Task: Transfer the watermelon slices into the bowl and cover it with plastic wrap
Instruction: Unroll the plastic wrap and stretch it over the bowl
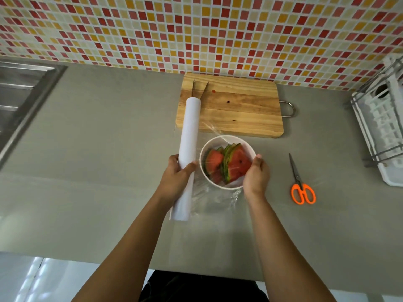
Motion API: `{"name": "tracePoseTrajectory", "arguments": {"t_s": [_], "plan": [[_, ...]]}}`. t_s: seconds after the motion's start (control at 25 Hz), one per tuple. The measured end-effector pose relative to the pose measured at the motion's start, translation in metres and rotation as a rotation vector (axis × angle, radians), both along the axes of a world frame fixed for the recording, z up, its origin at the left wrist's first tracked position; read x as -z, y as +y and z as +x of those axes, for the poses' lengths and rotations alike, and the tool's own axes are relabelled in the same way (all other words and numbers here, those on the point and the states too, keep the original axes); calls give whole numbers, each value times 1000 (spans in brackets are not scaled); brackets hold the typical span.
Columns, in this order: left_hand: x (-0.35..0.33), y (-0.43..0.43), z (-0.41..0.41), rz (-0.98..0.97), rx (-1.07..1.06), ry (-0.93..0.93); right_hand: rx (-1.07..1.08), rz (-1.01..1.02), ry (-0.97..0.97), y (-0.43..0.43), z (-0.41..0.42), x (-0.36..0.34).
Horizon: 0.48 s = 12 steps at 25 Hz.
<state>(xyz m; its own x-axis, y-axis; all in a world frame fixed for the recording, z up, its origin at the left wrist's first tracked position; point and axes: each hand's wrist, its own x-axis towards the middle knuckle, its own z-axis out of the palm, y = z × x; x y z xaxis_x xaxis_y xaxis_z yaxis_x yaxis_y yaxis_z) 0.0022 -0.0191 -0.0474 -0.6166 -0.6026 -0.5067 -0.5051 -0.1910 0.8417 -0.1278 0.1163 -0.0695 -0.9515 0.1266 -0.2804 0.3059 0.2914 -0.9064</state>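
As the left hand (174, 179) grips one roll (189, 136), one bowl (212, 143) holds slices (236, 163)

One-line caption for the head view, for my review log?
Left hand grips the plastic wrap roll while the right hand holds the white bowl of watermelon slices, film stretched over it.

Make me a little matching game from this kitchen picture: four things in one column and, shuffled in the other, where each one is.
Things
1. scissors
2. tongs
3. watermelon slices
4. plastic wrap roll

Places
A. in the white bowl
B. gripped by the left hand
C. on the wooden cutting board
D. flat on the grey counter, right of the bowl

Pairs: 1-D, 2-C, 3-A, 4-B
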Motion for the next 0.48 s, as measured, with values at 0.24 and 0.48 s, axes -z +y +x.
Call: {"name": "tracePoseTrajectory", "arguments": {"t_s": [0.24,0.48], "plan": [[2,-8,-10,67,28,-20,-23,30,35,-3,-18,-1],[6,-5,4,225,-45,-3,-43,44,40,-2,-17,0]]}}
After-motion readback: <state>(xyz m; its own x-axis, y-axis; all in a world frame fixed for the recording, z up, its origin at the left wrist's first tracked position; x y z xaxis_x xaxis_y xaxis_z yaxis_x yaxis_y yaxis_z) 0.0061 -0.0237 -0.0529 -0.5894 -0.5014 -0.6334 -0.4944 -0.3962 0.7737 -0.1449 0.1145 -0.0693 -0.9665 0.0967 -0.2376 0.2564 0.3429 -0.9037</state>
